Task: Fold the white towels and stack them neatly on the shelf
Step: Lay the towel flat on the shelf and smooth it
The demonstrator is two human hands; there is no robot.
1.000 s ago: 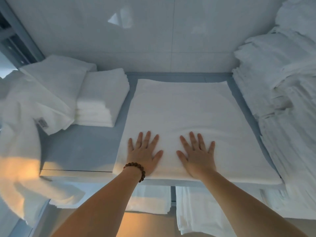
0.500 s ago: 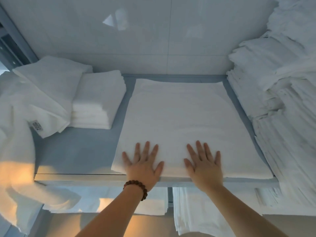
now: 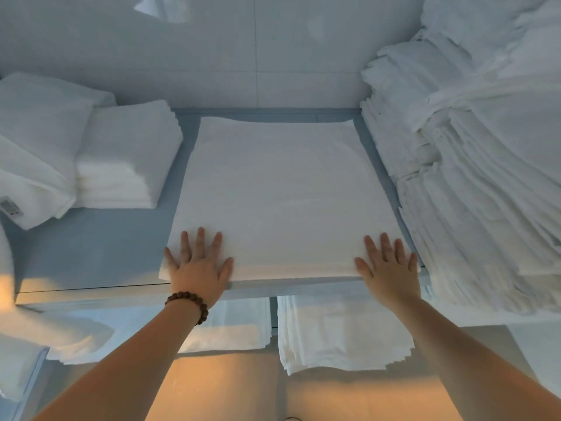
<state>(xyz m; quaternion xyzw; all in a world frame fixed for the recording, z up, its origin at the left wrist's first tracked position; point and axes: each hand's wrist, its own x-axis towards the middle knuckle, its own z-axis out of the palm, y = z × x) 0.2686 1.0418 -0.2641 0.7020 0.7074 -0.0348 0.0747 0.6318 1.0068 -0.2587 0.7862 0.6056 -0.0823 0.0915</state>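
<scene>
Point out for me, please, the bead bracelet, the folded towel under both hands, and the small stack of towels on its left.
bead bracelet point(image 3: 188, 305): head view, on its beads at the left wrist.
folded towel point(image 3: 279, 196): head view, middle of its top face.
small stack of towels point(image 3: 127, 153): head view, on its top towel.

Two bare forearms reach forward and upward from the bottom of the view, spread apart in a V shape. The left hand point(image 3: 198, 268) lies palm down with its fingers fanned open and pointing away from the body, thumb angled out to the right. A bracelet of round dark brown wooden beads point(image 3: 189, 303) circles the left wrist. The right hand point(image 3: 390, 268) is also palm down and flat, fingers spread and pointing away, thumb angled out to the left. The two hands sit at about the same height, well apart from each other. Both wrists are straight, and neither hand is curled around anything.
</scene>
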